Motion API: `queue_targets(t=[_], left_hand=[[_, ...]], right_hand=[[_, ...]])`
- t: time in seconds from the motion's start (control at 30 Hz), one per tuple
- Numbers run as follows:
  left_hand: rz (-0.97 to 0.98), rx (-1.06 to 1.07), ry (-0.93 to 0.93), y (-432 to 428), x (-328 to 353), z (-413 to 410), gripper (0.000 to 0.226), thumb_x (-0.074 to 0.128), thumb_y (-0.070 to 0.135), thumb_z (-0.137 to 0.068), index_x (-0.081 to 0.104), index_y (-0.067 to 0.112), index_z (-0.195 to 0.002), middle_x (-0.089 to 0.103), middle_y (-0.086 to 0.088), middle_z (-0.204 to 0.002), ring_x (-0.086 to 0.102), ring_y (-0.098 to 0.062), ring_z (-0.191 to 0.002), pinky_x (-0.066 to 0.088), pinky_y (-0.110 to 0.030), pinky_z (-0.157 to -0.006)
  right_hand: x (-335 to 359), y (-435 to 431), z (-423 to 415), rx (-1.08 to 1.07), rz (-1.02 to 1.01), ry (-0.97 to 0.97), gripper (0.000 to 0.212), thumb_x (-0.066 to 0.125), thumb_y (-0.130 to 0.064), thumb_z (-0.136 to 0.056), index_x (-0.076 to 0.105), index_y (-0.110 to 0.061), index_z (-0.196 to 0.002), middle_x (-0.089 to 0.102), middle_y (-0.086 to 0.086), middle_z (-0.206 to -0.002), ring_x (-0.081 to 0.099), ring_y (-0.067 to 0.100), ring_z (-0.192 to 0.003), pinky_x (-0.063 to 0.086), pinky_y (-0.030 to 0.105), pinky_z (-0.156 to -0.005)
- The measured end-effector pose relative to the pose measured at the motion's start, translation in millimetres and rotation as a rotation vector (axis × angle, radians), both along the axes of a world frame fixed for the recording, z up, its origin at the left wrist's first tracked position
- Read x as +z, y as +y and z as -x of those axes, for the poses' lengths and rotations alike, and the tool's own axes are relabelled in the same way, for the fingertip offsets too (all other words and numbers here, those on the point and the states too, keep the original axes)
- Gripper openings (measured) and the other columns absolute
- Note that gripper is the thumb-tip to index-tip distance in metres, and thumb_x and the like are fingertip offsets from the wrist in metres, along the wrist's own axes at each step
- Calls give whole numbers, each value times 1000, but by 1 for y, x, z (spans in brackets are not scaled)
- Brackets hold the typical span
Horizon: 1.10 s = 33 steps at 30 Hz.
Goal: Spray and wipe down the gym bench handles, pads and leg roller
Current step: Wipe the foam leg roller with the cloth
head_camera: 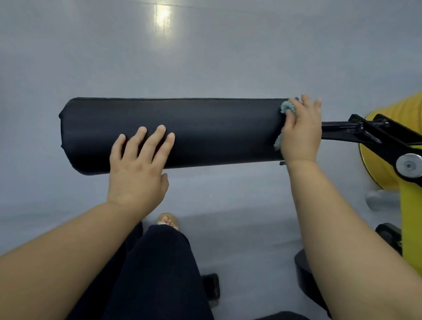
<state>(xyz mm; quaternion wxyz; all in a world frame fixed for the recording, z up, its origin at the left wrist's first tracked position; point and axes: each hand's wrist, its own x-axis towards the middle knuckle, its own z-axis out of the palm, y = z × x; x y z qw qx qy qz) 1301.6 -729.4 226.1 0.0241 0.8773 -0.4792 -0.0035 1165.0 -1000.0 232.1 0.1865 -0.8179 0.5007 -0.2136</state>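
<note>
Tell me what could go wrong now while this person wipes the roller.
The leg roller may turn, since the left hand only lies flat on it. The right hand presses the cloth at the roller's end, close to the black metal arm, so that hand could strike it.

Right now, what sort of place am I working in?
Most likely a gym or fitness room: a black padded leg roller sits on a black metal arm bolted to a yellow machine frame, above a plain pale floor. The right hand presses a teal cloth to the roller's end.
</note>
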Motion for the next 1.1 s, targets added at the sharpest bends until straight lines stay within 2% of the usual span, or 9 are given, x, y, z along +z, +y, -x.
queue_targets(t=[0.1, 0.17, 0.33, 0.47, 0.57, 0.77, 0.9, 1.03, 1.1], left_hand=[[59, -2, -16, 4, -5, 4, 76, 74, 16, -67, 45, 14, -137, 47, -9, -140, 37, -35, -127, 22, -52, -106], [77, -17, -22, 7, -6, 4, 69, 66, 14, -71, 46, 15, -137, 48, -8, -140, 38, -35, -126, 23, -52, -106], [115, -58, 0, 12, 1, -3, 55, 56, 17, -70, 56, 11, -125, 58, -8, -130, 50, -35, -120, 29, -47, -102], [131, -99, 45, 13, 9, -11, 49, 45, 19, -75, 62, 8, -120, 59, -6, -129, 56, -33, -117, 39, -47, -97], [142, -104, 116, 15, 14, -16, 51, 38, 22, -76, 63, 7, -119, 61, -6, -127, 58, -32, -115, 45, -46, -94], [239, -49, 256, 13, 18, -14, 52, 37, 26, -77, 62, 7, -120, 61, -7, -124, 56, -32, -116, 43, -44, -96], [412, 201, 265, 26, 21, -25, 48, 42, 24, -81, 58, 9, -124, 54, -12, -127, 47, -35, -119, 32, -39, -102], [443, 659, 393, 43, 24, -50, 48, 46, 13, -91, 40, 10, -138, 34, -16, -140, 33, -35, -126, 26, -39, -107], [420, 715, 493, 51, 22, -64, 47, 44, 14, -93, 37, 14, -140, 32, -13, -139, 39, -30, -124, 32, -40, -107]], right_hand=[[8, 7, -28, -132, 8, -9, 27, 45, -12, -95, 64, -6, -113, 63, 12, -117, 50, 32, -115, 34, 30, -95], [11, 36, -63, -100, 33, 55, 27, 44, -14, -94, 67, -10, -107, 66, 10, -111, 54, 31, -108, 36, 33, -89], [13, 138, -133, 455, 46, 111, 27, 49, -21, -95, 61, -11, -117, 61, 8, -118, 50, 27, -112, 29, 30, -94], [4, 115, -118, 660, 79, -9, 26, 57, -20, -86, 69, -9, -106, 68, 9, -107, 59, 31, -98, 34, 39, -96], [6, 61, -71, 554, 118, 90, 22, 53, -20, -88, 69, -13, -101, 67, 6, -103, 58, 33, -94, 34, 35, -93], [11, -10, -4, 108, 45, 163, 31, 45, -20, -95, 62, -10, -118, 60, 10, -119, 51, 31, -111, 38, 34, -97], [6, 34, -56, 72, 92, 155, 28, 46, -17, -95, 64, -6, -113, 63, 14, -114, 51, 32, -111, 31, 36, -99], [1, 119, -129, 267, 84, 99, 23, 50, -16, -92, 67, -11, -107, 65, 11, -107, 53, 33, -104, 33, 33, -84], [1, 170, -167, 436, 83, 35, 20, 51, -15, -92, 67, -11, -103, 65, 8, -104, 52, 30, -102, 35, 32, -81]])
